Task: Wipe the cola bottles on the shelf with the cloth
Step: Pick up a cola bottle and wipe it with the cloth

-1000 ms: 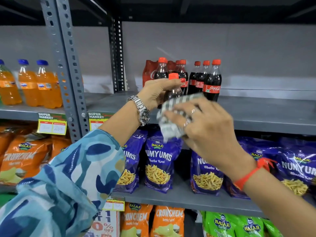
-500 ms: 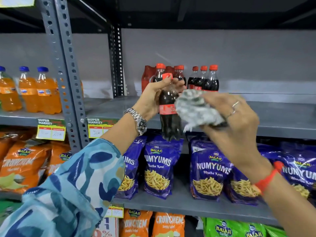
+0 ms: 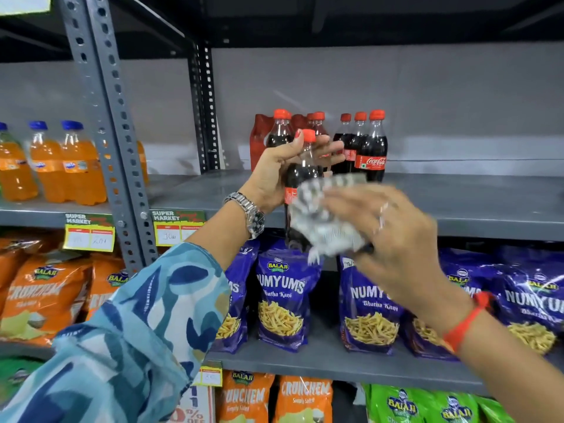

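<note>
Left hand [image 3: 282, 175] held one cola bottle [image 3: 300, 190] off the shelf [image 3: 457, 206], fingers wrapped round its neck. Right hand [image 3: 393, 239], blurred, fingers pressing the cloth [image 3: 323, 221] against its body. Remaining bottles [image 3: 370, 148] stood on the shelf, likely still unwiped.

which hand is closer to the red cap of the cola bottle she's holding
Left. The left hand grips the held bottle's neck right beside the red cap; the right hand presses the cloth lower on its body.
</note>
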Demonstrator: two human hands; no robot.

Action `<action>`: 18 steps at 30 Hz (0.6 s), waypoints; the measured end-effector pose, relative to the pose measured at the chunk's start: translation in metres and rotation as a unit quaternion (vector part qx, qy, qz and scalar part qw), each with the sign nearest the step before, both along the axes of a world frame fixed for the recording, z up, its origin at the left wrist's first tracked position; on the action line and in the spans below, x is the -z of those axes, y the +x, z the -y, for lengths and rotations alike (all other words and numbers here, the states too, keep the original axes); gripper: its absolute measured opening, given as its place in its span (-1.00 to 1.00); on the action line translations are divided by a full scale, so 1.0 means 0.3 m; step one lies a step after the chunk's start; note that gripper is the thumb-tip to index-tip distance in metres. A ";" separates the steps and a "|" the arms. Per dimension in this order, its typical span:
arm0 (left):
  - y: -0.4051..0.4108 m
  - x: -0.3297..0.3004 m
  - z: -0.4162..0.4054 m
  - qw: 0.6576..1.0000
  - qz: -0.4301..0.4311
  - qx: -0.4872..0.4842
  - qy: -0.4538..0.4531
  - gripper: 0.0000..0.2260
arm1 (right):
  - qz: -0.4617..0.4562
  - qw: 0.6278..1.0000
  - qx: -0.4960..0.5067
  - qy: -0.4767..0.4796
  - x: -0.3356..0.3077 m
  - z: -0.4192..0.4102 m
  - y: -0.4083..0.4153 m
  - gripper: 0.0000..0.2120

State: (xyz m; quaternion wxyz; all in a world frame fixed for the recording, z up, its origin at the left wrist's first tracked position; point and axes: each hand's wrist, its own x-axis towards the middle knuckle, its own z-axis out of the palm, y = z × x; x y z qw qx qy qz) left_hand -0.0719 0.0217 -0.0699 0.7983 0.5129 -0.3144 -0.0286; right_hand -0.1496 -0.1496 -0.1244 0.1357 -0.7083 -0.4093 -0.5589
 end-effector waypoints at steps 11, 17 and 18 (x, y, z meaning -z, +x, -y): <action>0.022 0.001 0.006 0.999 0.023 -0.038 0.032 -0.80 | -0.035 0.970 0.106 -0.216 0.127 -0.021 -0.041 -0.61; 0.023 0.011 0.019 0.999 0.025 -0.023 0.007 -0.76 | 0.003 0.981 0.151 -0.119 0.048 -0.089 0.003 -0.65; 0.027 0.012 0.014 0.999 0.027 -0.024 0.001 -0.78 | -0.008 0.972 0.146 -0.183 0.091 -0.092 -0.004 -0.65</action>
